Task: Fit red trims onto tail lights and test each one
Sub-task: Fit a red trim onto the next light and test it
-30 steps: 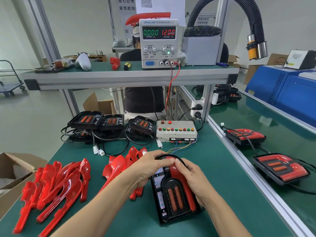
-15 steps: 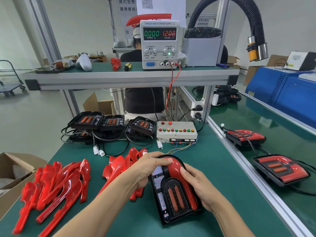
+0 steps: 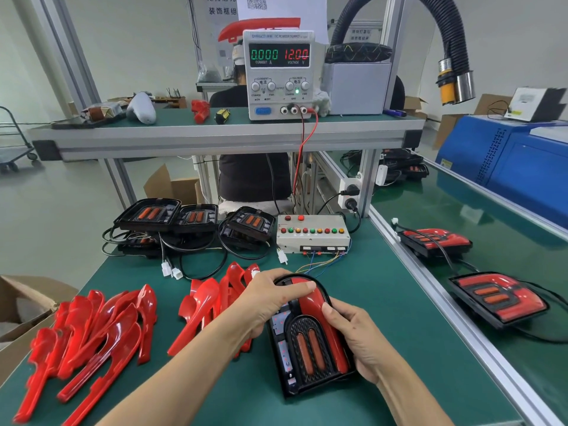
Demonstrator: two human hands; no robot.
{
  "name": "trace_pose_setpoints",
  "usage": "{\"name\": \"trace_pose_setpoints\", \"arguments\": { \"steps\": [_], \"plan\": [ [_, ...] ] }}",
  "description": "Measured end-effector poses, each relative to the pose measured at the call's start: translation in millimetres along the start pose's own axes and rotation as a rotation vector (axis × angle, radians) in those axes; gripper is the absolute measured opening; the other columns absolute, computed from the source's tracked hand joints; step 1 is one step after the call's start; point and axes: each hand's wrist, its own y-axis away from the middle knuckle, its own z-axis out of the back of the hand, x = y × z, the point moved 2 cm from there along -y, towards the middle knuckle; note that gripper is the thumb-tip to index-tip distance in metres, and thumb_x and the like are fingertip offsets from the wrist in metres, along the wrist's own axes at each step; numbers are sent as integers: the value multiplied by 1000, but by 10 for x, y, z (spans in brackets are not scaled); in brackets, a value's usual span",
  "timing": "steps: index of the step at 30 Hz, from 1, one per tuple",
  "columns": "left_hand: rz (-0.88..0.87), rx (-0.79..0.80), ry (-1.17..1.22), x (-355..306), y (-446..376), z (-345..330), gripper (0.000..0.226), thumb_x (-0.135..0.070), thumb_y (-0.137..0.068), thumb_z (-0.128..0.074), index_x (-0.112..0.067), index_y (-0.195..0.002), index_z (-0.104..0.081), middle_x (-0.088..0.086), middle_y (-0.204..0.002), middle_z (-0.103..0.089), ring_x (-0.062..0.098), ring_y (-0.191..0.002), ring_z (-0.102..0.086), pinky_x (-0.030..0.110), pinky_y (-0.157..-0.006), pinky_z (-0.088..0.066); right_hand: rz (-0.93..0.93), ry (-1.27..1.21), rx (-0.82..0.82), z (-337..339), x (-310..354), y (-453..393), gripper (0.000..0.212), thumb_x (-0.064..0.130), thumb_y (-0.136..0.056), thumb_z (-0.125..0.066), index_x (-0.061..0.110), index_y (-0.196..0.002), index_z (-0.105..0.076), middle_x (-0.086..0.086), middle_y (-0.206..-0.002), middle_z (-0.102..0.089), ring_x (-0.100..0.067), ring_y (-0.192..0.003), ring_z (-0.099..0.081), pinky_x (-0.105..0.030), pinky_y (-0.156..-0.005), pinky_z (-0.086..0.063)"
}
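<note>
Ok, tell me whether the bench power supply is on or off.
On. The power supply display is lit, reading 0.000 current and 12.00 voltage, and a green indicator glows below its knobs.

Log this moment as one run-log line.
step: fitting trim | left hand: pressing red trim at top | right hand: gripping tail light side | power supply: on

trim (image 3: 313, 305): red | tail light (image 3: 307, 348): black, orange bars | bench (image 3: 399, 318): green
</note>
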Motion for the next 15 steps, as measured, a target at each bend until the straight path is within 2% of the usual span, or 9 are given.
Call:
{"name": "trace_pose_setpoints", "arguments": {
  "steps": [3,5,12,15],
  "plan": [
    [0,-27,-13,-5,-2,-18,32,-19,-72,-90,-5,-98,-75,15,-92,-78,24,-79,-75,30,-72,-59,-26,-38,-6,-4,6,8,32,32,-94,-69,17,-121,-75,-23,-117,-73,-28,-97,-72,-42,-87,-61],
    [1,-38,-11,-3,-8,-20,32,-16,-72,-90,-4,-98,-75,15,-92,-78,24,-78,-75,29,-70,-59,-24,-41,-11,-15,21,10,32,30,-93,-67,16,-120,-75,-23,-115,-74,-28,-95,-72,-41,-85,-61],
    [10,-46,-17,18,-46,-34,35,-19,-70,-91,-6,-99,-76,14,-92,-78,27,-81,-76,32,-73,-60,2,-24,-19,-27,38,21,31,33,-94,-68,12,-117,-75,-22,-111,-75,-26,-93,-72,-39,-84,-61],
    [21,-51,-16,21,-53,-22,37,-22,-70,-91,-5,-99,-76,15,-92,-78,29,-83,-75,37,-79,-62,20,16,-42,-44,29,13,37,41,-91,-72,15,-115,-76,-20,-108,-76,-24,-91,-73,-38,-81,-61]
  ]
}}
